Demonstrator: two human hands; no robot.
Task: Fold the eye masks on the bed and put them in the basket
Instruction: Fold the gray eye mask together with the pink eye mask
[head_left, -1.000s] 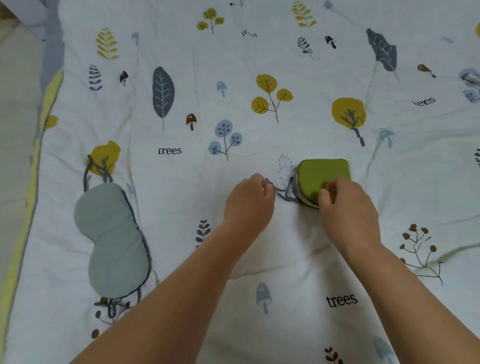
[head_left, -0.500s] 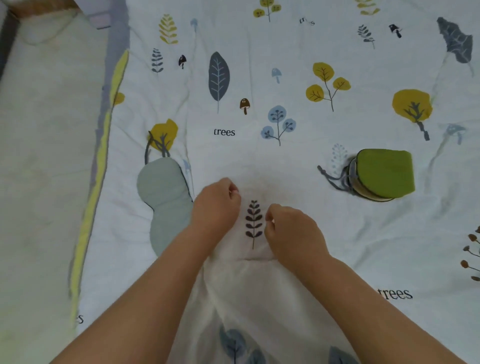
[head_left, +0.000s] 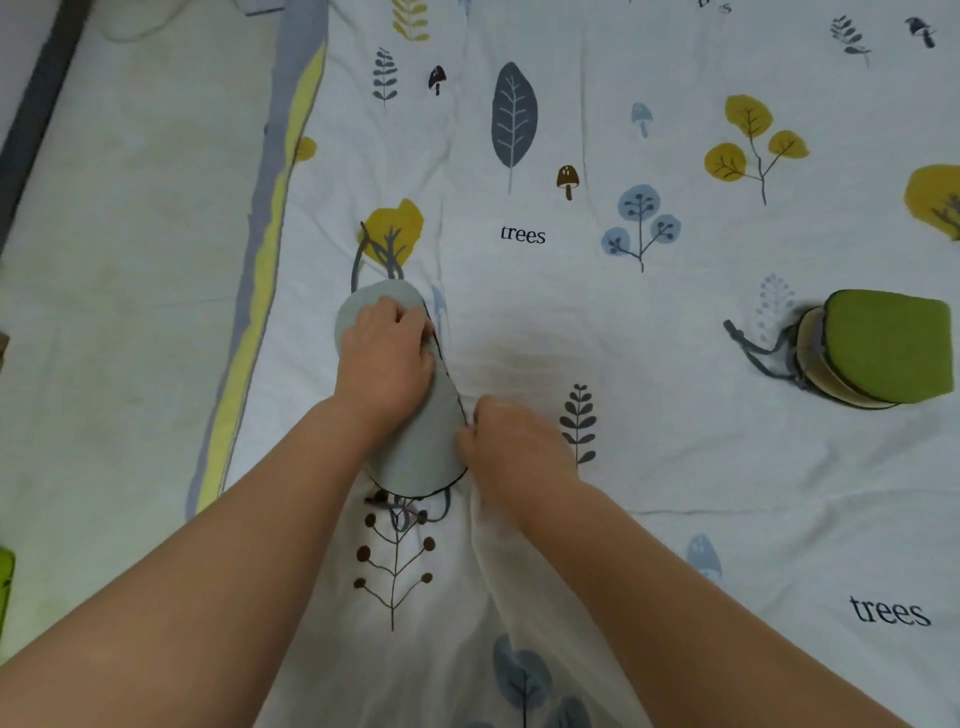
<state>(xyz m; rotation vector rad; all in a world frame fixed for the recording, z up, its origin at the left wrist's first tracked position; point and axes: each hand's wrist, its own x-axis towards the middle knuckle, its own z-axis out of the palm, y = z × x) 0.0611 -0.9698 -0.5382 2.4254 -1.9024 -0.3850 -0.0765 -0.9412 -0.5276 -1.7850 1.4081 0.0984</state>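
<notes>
A pale grey-green eye mask (head_left: 423, 441) with dark piping lies flat and lengthwise on the printed bedcover (head_left: 649, 467). My left hand (head_left: 384, 358) rests on its upper half with fingertips pinching its right edge. My right hand (head_left: 511, 444) grips the same edge lower down. The mask's dark strap (head_left: 358, 260) loops out above it. At the right lies a green eye mask (head_left: 883, 345), folded in half, its grey strap trailing to the left. No basket is in view.
The bedcover's grey and yellow border (head_left: 260, 260) runs down the left, with a pale mattress surface (head_left: 119, 260) beyond it. A bright green object (head_left: 4, 587) shows at the left frame edge.
Both hands left the folded green mask and moved left onto the grey-green mask. The view has swung left and closer, so the green mask now sits at the right.
</notes>
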